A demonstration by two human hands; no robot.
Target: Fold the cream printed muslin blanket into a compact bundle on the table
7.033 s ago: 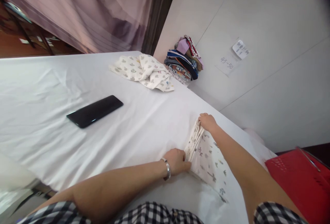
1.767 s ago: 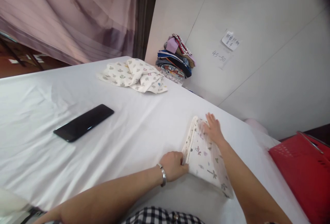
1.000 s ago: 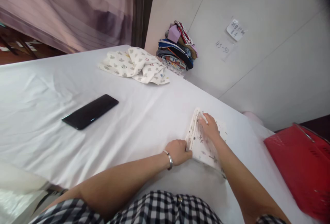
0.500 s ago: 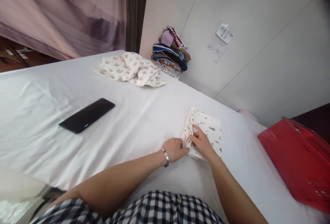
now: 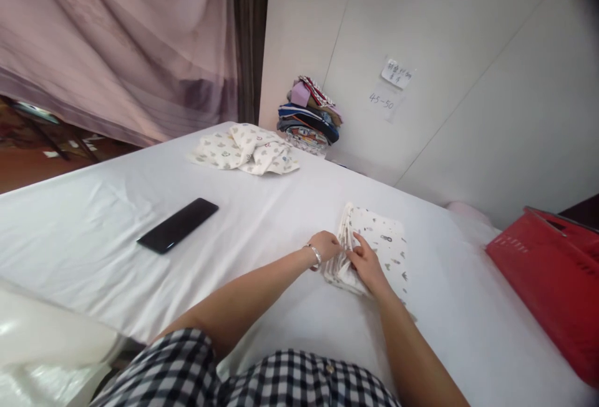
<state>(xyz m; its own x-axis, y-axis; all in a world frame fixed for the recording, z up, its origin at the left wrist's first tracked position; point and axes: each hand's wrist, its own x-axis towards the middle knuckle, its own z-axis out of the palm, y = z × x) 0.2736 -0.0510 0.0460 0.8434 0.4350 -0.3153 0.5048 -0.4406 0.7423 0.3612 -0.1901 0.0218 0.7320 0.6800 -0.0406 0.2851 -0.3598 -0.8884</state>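
Observation:
A folded stack of white patterned cloth [image 5: 392, 243] lies on the white-covered table, its layered edges facing left. My left hand [image 5: 326, 248], with a silver bracelet at the wrist, is closed at those layers; its fingertips are partly hidden. From the right, my right hand [image 5: 367, 266] reaches over the stack, its fingers bent and pinching the layered edge. The lower left corner of the cloth is bunched between the hands. Which layers each hand grips is too small to tell.
A black phone [image 5: 178, 226] lies to the left on the white sheet [image 5: 262, 220]. Behind it is a crumpled patterned cloth [image 5: 248, 151]. Folded clothes [image 5: 309, 113] are piled by the wall. At the right stands a red basket [image 5: 547, 282], and clear plastic [image 5: 51, 338] is at lower left.
My left hand has moved up along the layered edge, away from the lower corner. That corner now shows, fanned and bunched. My right hand stays at the edge. The view has shifted slightly.

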